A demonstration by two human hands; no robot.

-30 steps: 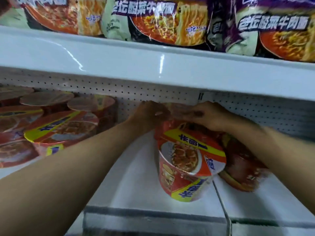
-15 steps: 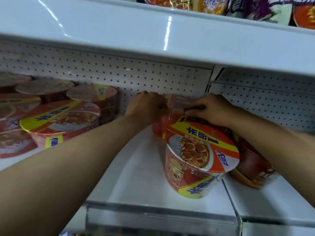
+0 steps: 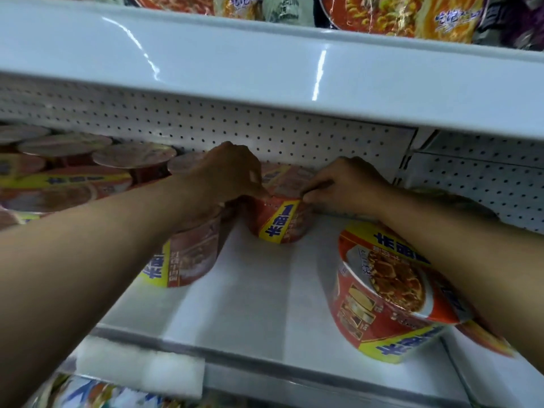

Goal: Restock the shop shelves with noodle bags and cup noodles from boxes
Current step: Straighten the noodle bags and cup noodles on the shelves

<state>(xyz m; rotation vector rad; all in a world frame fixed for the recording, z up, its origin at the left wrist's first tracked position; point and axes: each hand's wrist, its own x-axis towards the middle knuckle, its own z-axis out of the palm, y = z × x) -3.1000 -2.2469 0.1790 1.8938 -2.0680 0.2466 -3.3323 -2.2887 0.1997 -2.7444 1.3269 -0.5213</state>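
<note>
Shifted left to twelve o'clock, the red-and-yellow paper noodle cup [image 3: 279, 222] is being pinched by left grip [image 3: 232, 175] and right grip [image 3: 344, 184]; second cup [image 3: 188, 257] at eight, third cup [image 3: 394, 293] at four.

From where I'm sitting: the far cup [image 3: 279, 222] sits deep on the shelf [image 3: 259, 304] by the pegboard [image 3: 294, 134], with the left-hand grip [image 3: 229, 172] and right-hand grip [image 3: 344, 187] either side of its rim. The left cup [image 3: 188, 257] is just beside it, the right cup [image 3: 388, 293] is nearer, stacked cups [image 3: 73, 184] are far left, and noodle bags [image 3: 382, 13] lie on the upper shelf [image 3: 265, 69].
</note>
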